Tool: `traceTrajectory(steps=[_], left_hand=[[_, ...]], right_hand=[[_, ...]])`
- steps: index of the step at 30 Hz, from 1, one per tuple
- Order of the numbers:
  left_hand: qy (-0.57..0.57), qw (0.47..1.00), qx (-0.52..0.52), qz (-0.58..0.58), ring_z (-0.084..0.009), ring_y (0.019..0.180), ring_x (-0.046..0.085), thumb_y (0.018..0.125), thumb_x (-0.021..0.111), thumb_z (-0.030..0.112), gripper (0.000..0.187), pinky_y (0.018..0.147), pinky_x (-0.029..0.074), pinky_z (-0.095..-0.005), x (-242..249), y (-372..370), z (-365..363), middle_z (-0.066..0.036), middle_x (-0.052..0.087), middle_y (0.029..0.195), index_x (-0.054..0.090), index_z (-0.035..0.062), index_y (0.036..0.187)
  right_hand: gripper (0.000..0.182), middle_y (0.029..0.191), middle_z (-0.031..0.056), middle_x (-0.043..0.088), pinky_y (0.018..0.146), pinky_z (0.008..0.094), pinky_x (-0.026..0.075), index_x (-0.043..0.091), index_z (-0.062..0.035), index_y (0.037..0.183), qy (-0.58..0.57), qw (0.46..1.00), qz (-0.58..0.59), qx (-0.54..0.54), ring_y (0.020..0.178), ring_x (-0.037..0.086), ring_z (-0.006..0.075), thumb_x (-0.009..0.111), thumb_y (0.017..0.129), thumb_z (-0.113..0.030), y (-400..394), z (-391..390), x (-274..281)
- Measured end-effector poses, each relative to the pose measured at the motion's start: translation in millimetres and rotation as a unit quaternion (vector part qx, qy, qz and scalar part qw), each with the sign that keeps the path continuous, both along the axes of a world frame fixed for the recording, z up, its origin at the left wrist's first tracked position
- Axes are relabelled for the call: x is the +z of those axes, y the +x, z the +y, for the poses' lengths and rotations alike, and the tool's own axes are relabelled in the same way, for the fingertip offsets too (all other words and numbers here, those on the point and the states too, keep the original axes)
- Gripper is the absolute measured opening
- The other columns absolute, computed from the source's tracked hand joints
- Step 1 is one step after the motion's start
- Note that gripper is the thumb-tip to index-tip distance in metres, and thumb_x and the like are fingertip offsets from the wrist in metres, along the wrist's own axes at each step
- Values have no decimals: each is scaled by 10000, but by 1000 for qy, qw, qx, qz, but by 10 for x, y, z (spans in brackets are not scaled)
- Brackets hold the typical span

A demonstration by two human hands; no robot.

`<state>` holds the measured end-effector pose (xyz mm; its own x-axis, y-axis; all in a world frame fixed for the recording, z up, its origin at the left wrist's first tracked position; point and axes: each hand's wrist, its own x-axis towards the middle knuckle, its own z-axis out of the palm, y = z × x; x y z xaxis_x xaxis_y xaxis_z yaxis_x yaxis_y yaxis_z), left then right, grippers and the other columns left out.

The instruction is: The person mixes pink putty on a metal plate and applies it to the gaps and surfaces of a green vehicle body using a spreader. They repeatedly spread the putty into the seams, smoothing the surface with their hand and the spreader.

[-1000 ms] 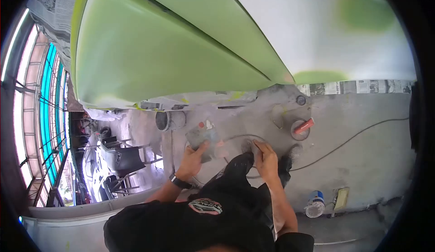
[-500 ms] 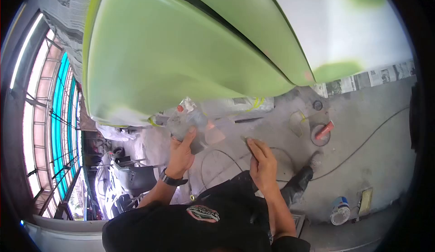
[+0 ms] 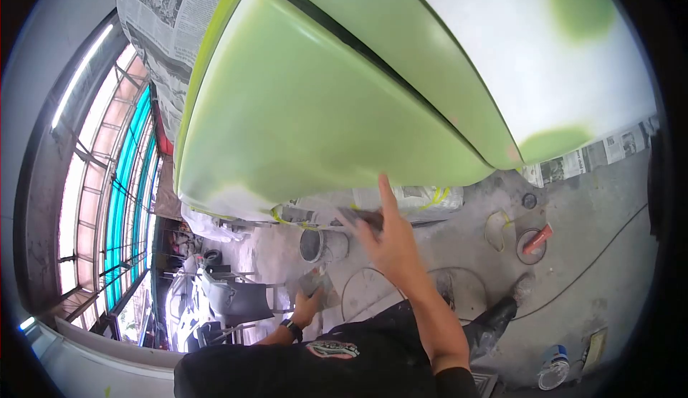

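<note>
A light-green car body panel (image 3: 322,104) with whitish patches fills the upper middle of the head view. My right hand (image 3: 395,251) is at its lower edge, index finger stretched out to the panel. Between thumb and fingers it pinches a dark flat piece like sandpaper (image 3: 364,218), smeared by motion. Lower and to the left, my left hand (image 3: 307,308) is wrapped round a see-through plastic bottle (image 3: 320,283), blurred and partly hidden by the fingers.
Newspaper masking (image 3: 168,11) with yellow-green tape borders the panel. On the floor stand a grey bucket (image 3: 312,245), a round lid with a red tube (image 3: 537,239), a paint can (image 3: 554,369) and a looping hose (image 3: 566,283). A grey chair (image 3: 240,299) is at the left.
My right hand has risen to the panel's lower edge, the dark piece now visible. My left hand has dropped lower, away from the panel, with the bottle. The view has shifted.
</note>
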<state>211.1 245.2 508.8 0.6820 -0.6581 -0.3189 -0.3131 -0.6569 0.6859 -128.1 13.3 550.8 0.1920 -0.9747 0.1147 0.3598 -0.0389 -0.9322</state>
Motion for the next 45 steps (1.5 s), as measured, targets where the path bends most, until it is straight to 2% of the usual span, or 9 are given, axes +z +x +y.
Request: traceTrajectory(steps=[3,12,15,27,30,33,36,39,45], left_hand=[[18,1000,13,-1,-144,935,669,985,725,201,328,807,547,-320,47,73,94,-50,721,1080,702,-40,1206],[53,997,22,61,-195,995,715,1012,691,184,317,879,576,-347,-95,436,296,-100,738,1152,680,-39,1238],[57,997,19,54,-168,973,699,1003,698,205,322,858,559,-328,-100,410,296,-77,738,1137,696,-26,1228],[103,994,15,18,-122,886,671,993,733,257,342,763,540,-309,-188,300,339,-56,736,1050,718,-32,1177],[154,988,18,19,-152,999,680,1006,712,206,291,873,537,-316,-204,340,408,-53,730,1134,703,-9,1201],[193,981,-17,-21,-148,1016,672,1016,698,209,304,884,532,-315,-171,189,343,-45,727,1138,697,-9,1228],[171,983,-47,-49,-132,900,674,987,734,314,405,780,538,-315,-151,-16,231,-60,746,1034,722,-31,1200],[125,992,-35,-11,-131,886,668,985,734,321,404,773,535,-315,-211,-48,237,-56,747,1021,731,-29,1186],[210,973,-73,-63,-127,892,664,985,730,321,425,773,531,-307,-148,-125,167,-66,746,1024,726,-62,1170]], right_hand=[[1008,1041,276,725,780,424,567,79,-91,1678,-65,995,-60,-46,867,724,410,731,910,-110,183,-430,348],[1204,883,266,718,666,514,561,-169,-87,1646,-158,980,102,-58,705,684,459,752,874,-165,123,-1189,980],[1199,839,268,710,657,520,554,-188,-73,1637,-130,983,124,-43,690,679,460,735,876,-143,118,-1236,886],[1214,789,270,685,693,509,537,-179,-113,1649,-15,997,-9,-79,700,670,462,740,856,-130,110,-1038,-73],[1217,782,272,680,702,508,529,-148,-127,1661,8,993,-23,-118,707,666,470,754,844,-125,104,-1015,-352],[1221,795,283,683,712,508,525,-137,-133,1665,33,994,-6,-102,724,668,478,765,842,-115,38,-997,-564],[1236,837,309,684,725,508,524,-143,-143,1664,57,994,18,-96,741,668,491,780,843,-108,12,-1001,-727],[1248,888,331,686,736,505,528,-148,-130,1661,59,992,13,-113,750,671,493,795,843,-104,32,-994,-907],[1244,864,282,686,724,468,534,-146,-73,1652,105,989,-20,-98,725,669,452,802,847,-98,-34,-957,-912]])
